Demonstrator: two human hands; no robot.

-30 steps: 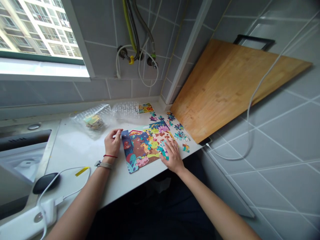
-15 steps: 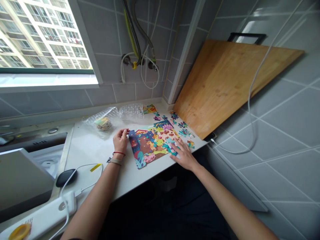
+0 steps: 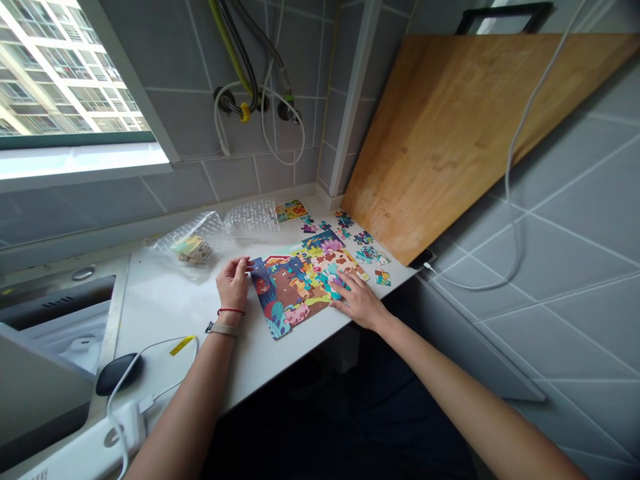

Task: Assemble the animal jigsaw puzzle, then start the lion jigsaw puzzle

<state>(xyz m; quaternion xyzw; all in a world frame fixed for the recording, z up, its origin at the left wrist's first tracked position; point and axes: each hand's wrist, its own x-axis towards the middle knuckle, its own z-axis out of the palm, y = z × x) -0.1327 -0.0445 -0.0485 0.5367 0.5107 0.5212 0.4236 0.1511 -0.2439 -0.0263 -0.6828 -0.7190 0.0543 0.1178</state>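
Note:
A colourful jigsaw puzzle [image 3: 295,290] of cartoon animals lies partly assembled on the white counter, its pieces joined into one block. At its upper left corner rests my left hand [image 3: 234,280], fingers loosely bent and slightly apart, the tips by the puzzle's edge; nothing shows in it. My right hand [image 3: 360,301] lies open over the right part of the puzzle, fingers spread on a teal and purple patch, which it partly covers. Several loose puzzle pieces [image 3: 370,255] are scattered beyond and right of the block, one small joined cluster [image 3: 383,277] near the counter edge.
Behind the puzzle are a clear plastic bag [image 3: 193,248] with a stack of pieces inside, crumpled clear wrap [image 3: 251,217] and a small picture card [image 3: 291,210]. A wooden board [image 3: 440,147] leans on the right wall. At left are a sink [image 3: 107,300], dark mouse [image 3: 119,375] and white power strip [image 3: 95,443].
The camera view has shifted and tilted slightly, moving the whole scene left. Both hands keep nearly the same places on the puzzle, and no piece has visibly moved.

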